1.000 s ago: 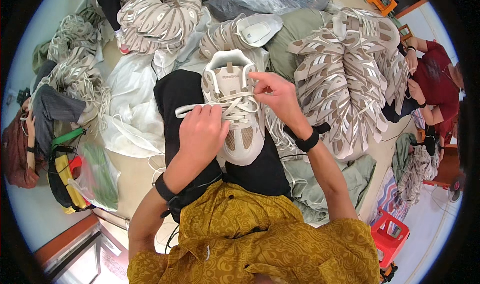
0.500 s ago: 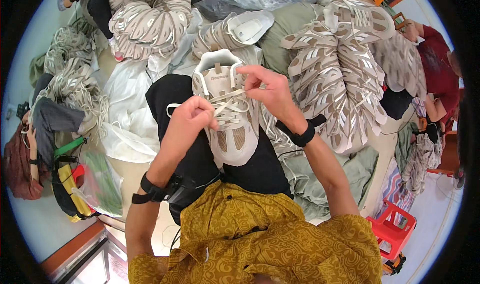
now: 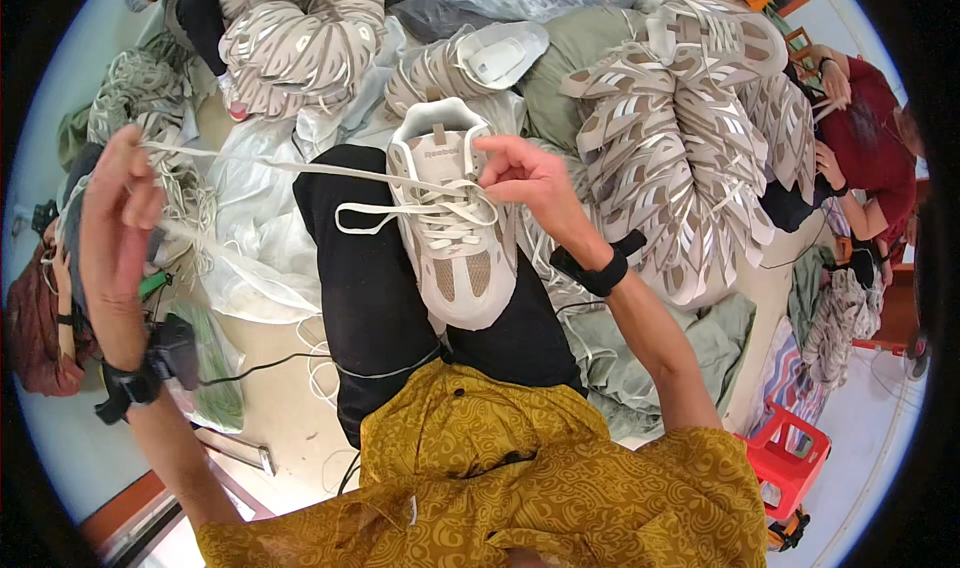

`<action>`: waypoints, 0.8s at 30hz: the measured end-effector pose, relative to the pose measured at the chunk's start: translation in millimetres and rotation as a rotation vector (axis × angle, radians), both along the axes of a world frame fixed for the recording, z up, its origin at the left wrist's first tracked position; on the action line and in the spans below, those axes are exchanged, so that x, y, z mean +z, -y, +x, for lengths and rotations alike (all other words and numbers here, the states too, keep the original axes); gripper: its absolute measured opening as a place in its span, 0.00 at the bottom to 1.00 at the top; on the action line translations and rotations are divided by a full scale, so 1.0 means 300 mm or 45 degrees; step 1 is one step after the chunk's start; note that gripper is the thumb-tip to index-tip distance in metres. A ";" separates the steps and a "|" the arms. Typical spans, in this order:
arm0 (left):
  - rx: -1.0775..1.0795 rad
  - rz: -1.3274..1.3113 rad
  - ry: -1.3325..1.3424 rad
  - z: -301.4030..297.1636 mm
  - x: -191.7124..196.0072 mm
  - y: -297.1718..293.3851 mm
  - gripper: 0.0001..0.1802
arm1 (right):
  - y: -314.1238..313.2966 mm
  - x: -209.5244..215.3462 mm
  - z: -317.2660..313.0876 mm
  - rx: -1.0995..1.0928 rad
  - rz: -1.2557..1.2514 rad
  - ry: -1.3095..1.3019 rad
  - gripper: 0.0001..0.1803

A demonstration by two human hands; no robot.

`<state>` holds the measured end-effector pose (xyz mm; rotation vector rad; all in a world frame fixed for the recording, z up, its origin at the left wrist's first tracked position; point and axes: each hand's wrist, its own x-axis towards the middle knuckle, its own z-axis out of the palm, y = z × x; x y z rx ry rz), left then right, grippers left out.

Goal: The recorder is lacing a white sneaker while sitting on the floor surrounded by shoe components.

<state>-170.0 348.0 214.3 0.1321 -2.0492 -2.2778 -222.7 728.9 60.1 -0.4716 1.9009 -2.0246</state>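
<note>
A beige and white sneaker (image 3: 465, 283) rests on my black-trousered thighs, toe toward me, its tongue showing between partly laced eyelet rows. My right hand (image 3: 540, 183) pinches the right eyelet edge near the collar, thumb and index finger closed there. Far out to the left, my left hand (image 3: 125, 228) is raised, somewhat blurred, fingers curled on the end of a cream shoelace (image 3: 300, 167). That lace stretches almost straight back to the upper eyelets under my right fingers. Another lace end loops loosely over the left side of the shoe.
Bundled shoe uppers (image 3: 680, 168) are heaped at the right, with another ring of uppers (image 3: 300, 53) at the far left. A red stool (image 3: 790, 458) stands lower right. A co-worker in a dark red top (image 3: 880, 138) handles uppers at right; others sit at left.
My left hand has swung from the shoe far out to the left, drawing the lace out long. My right hand stays at the eyelets. The co-worker's hands at right have moved.
</note>
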 end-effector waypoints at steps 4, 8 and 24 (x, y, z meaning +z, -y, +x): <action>0.148 -0.069 0.067 -0.023 -0.018 0.301 0.16 | 0.014 0.022 0.007 0.014 0.087 -0.017 0.28; 0.550 -2.122 -0.197 -0.033 -0.196 0.326 0.15 | 0.022 0.024 -0.008 0.087 0.262 -0.103 0.27; -0.220 -1.529 -0.639 -0.041 -0.445 -0.509 0.13 | 0.041 0.085 -0.077 -0.022 0.573 -0.925 0.14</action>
